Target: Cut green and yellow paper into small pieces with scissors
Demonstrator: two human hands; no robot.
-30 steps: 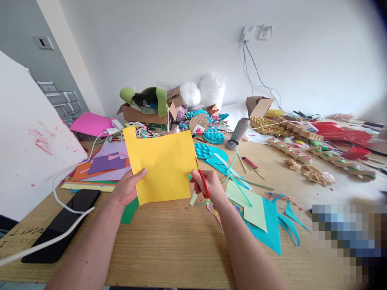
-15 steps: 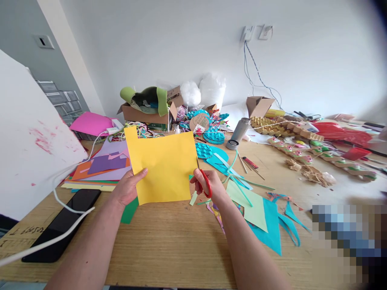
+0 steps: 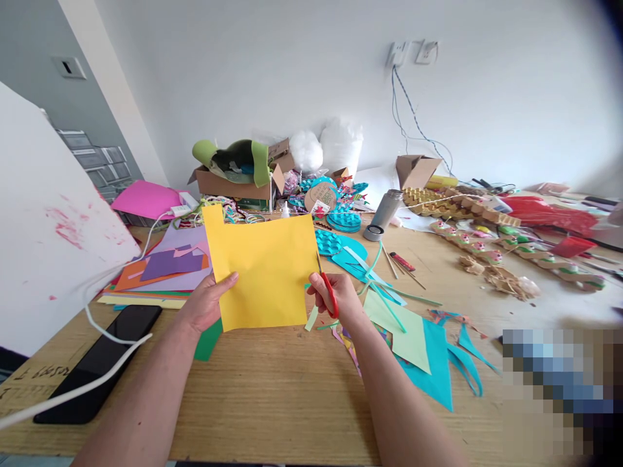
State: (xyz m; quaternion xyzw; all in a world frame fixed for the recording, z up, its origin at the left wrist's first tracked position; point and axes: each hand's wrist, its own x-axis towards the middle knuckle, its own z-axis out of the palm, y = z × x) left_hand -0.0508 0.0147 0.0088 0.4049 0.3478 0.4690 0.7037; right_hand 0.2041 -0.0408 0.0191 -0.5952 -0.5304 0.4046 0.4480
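Observation:
A yellow sheet of paper [image 3: 265,272] is held up above the table, with a cut-out step along its top edge that leaves a tab at the left. My left hand [image 3: 207,301] grips its left side, thumb on the front and the other fingers hidden behind. My right hand [image 3: 335,298] is closed around the red-handled scissors [image 3: 332,295] beside the sheet's right edge. Their dark blades point upward along that edge; whether they touch the paper I cannot tell. Green paper [image 3: 209,340] pokes out beneath my left hand.
Coloured paper sheets [image 3: 160,275] and a black phone [image 3: 97,363] with a white cable lie at left. Pale green paper [image 3: 399,331] and blue paper [image 3: 438,366] lie right. Behind stand a metal flask [image 3: 384,214] and a cardboard box [image 3: 233,185]. Egg-carton strips [image 3: 467,243] extend rightward.
The yellow sheet has tilted slightly, its upper left tab shifting a little right. The scissors' blades show more clearly beside the sheet. Both hands keep their hold.

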